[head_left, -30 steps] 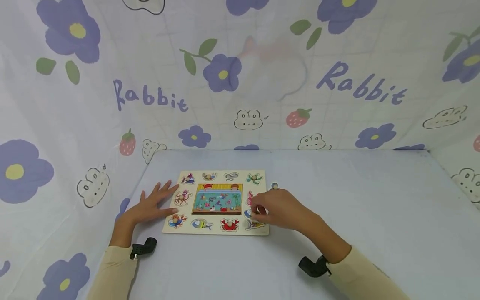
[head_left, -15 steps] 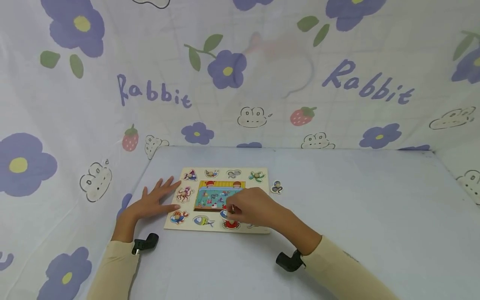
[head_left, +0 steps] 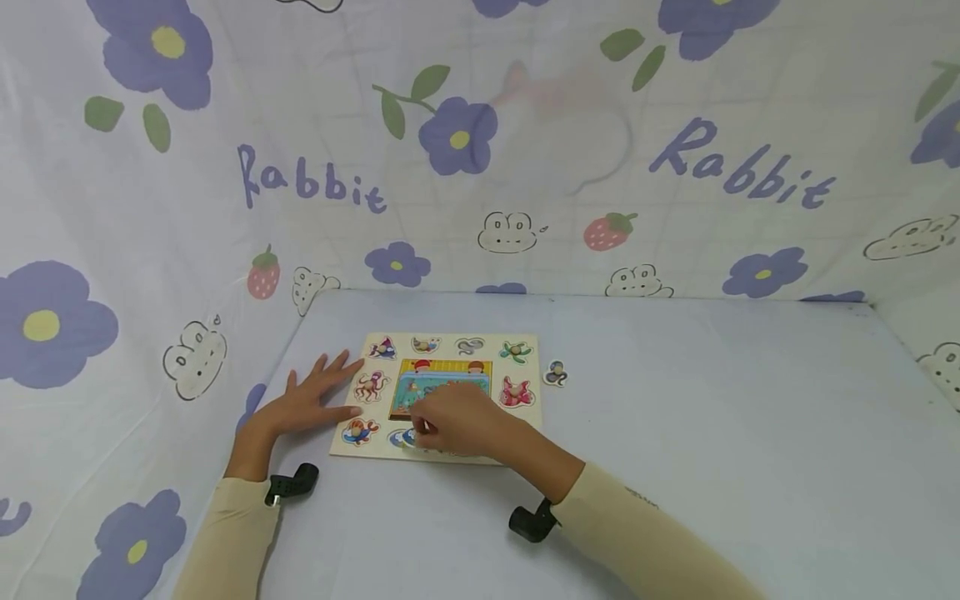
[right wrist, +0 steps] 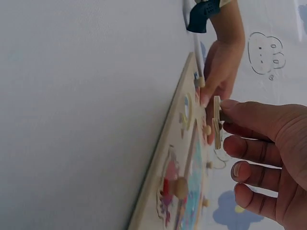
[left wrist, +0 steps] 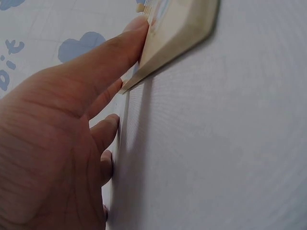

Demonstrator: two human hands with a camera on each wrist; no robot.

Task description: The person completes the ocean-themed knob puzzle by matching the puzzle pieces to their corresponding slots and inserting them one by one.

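A wooden peg puzzle board with sea animals lies on the table. My right hand pinches a fish puzzle piece by its knob, over the board's front row. Seen edge-on in the right wrist view, the fish piece is held upright off the board, near a flat fish picture that has no knob. My left hand is spread at the board's left edge; its thumb rests on the board's rim. A crab piece with a knob sits close to the right hand.
A small loose piece with a knob lies right of the board. A starfish piece, a turtle piece and an octopus piece sit in the board. A patterned curtain rises behind the table.
My right hand has carried the fish piece leftward from the board's right side, past the crab, to the fish picture. The starfish came into view. My left hand stays at the board's edge.
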